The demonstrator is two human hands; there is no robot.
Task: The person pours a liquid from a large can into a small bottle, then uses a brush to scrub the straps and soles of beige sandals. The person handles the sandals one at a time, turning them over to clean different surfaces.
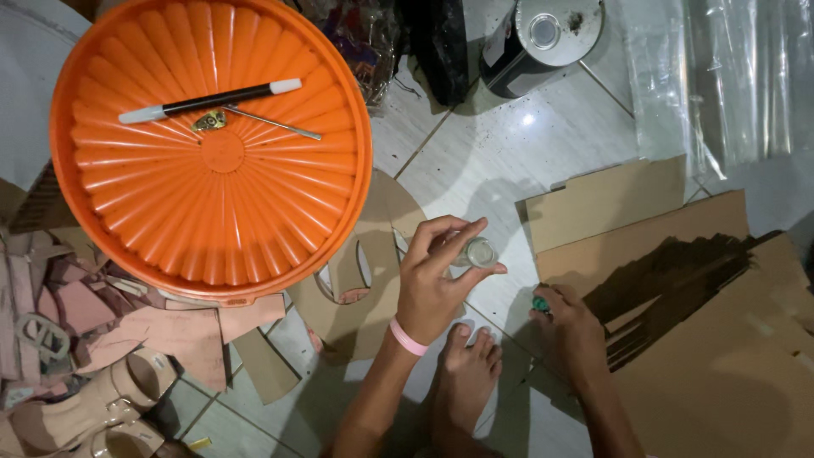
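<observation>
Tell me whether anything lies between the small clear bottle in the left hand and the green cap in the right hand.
Nothing visible does. The left hand holds the small clear bottle above bare floor tile. The right hand pinches the green cap at the edge of the cardboard sheet. Only open tile shows in the gap between them.

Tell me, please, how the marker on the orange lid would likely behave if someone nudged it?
The marker is a slim round stick, so it would probably roll. It lies across the ridges of the orange lid, and those grooves might catch it or steer it. It looks light and stiff, so a small push should move it, perhaps into the thin metal tool beside it.
</observation>
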